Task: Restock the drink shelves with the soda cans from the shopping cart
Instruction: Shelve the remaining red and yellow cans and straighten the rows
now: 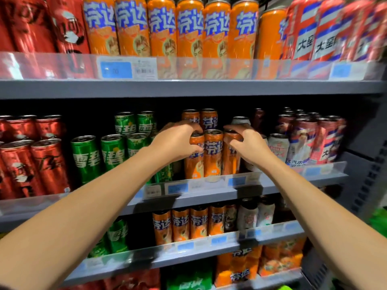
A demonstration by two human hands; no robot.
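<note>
Fingers and thumb of the left hand [178,141] curl over the top and upper side of an orange soda can [193,162], grasping it near the centre of the frame. Just right of it, the right hand [248,145] grasps a second orange can [229,158] the same way, fingers wrapped over its rim. Between these 2 cans stands a third orange can [213,152], untouched, upright, touching or nearly touching both. All 3 stand at the front of the middle shelf [209,197], behind a clear plastic lip with blue price tags. 2 more orange cans [201,119] sit on top behind them. Green cans [98,155] fill the shelf to the left, red cans [31,162] farther left. Both bare forearms reach up from the lower corners. The upper shelf [188,88] holds a row of taller orange cans [178,28].
</note>
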